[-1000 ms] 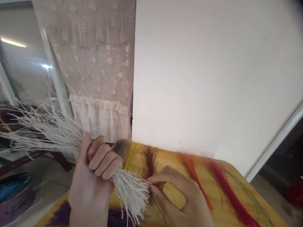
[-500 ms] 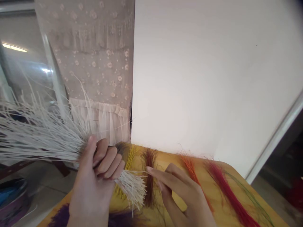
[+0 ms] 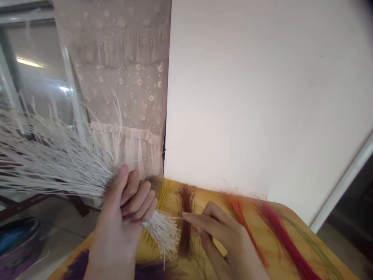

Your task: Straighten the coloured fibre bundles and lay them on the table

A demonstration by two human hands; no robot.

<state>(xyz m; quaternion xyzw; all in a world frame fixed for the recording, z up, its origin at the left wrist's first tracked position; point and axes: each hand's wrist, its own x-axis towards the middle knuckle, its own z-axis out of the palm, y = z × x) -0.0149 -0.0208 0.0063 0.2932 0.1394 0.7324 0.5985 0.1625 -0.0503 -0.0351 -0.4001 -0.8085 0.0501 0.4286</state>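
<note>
My left hand [image 3: 124,210] is closed around a thick bundle of white fibre strands [image 3: 58,159], whose long ends fan out to the left and whose short ends [image 3: 163,235] stick out below my fingers. My right hand [image 3: 224,237] is just right of those short ends, its index fingertip and thumb drawing out one thin white strand. Under the hands lie dyed fibre bunches on a yellow wooden table [image 3: 215,198]: brown [image 3: 185,221], yellow [image 3: 161,198], orange [image 3: 241,217], red [image 3: 282,237] and purple [image 3: 78,264].
A thin green fibre bunch [image 3: 311,249] lies at the table's right end. Behind the table stand a white wall panel [image 3: 247,97] and a sheer floral curtain [image 3: 116,77]. A blue and purple object [image 3: 14,243] sits on the floor at left.
My right fingertips have moved off the end of the white bundle, and a thin strand now runs to them. The bundle's long ends have swung upward, and the view has shifted slightly.
</note>
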